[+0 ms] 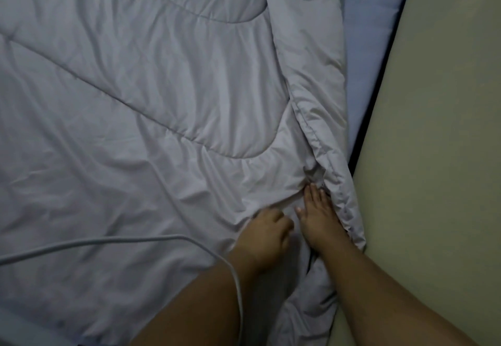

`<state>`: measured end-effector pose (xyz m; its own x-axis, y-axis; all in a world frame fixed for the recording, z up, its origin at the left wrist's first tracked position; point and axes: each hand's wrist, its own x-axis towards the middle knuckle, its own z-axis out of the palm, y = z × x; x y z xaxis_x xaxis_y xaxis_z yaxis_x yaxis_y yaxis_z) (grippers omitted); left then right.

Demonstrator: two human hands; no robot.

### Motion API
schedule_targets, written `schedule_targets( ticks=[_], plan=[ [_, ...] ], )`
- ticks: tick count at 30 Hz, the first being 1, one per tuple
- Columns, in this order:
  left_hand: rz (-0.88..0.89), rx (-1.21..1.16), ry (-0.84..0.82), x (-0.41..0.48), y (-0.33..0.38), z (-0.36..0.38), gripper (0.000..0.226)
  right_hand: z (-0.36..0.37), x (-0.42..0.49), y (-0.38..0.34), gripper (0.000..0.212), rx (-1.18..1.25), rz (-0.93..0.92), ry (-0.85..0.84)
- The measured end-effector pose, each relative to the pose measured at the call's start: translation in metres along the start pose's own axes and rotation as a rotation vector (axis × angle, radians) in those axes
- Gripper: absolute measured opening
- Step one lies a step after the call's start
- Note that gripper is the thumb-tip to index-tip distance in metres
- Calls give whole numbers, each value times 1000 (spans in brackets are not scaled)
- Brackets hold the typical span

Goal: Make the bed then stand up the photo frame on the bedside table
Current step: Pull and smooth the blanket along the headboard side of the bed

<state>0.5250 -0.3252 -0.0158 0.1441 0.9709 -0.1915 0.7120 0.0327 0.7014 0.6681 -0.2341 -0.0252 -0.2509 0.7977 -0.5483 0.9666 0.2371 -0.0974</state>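
Along the right edge of the bed [363,101], near its lower right corner, both hands of the person lie on a grey quilted comforter [141,107]. The comforter is spread over almost the whole bed, with many soft wrinkles and curved stitched lines. Its right border is turned back on itself and makes a long thick fold [311,80] that runs along this edge of the bed.

The left hand [267,233] has its fingers curled down into the cloth and grips a small bunch of the comforter; creases run out from this hand toward the upper left. The right hand [317,215] lies just beside it, on the side of the bed's edge. Its fingers are straight and close together, flat on the cloth, and it holds nothing. Its fingertips [311,187] touch the place where the fold is pinched into a small pocket, and the outer side of the hand lies against the fold.

A strip of blue sheet [374,34] shows beyond the fold at the upper right corner of the bed. Next to it, after a narrow dark gap, there is a plain beige surface [439,156].

A pale cable [108,241] lies over the comforter from the left edge and bends down across the left forearm [200,307].
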Motion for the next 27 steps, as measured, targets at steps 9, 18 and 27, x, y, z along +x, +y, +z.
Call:
schedule_targets(
  ticks=[9,18,27],
  plan=[
    [-91,332,116,13,-51,18,62,37,2,13,62,268,-57,250],
    [-59,382,154,12,-57,20,60,40,-37,-24,60,128,69,579],
    [-6,420,198,10,-67,23,61,80,-61,-17,60,67,223,493]
  ],
)
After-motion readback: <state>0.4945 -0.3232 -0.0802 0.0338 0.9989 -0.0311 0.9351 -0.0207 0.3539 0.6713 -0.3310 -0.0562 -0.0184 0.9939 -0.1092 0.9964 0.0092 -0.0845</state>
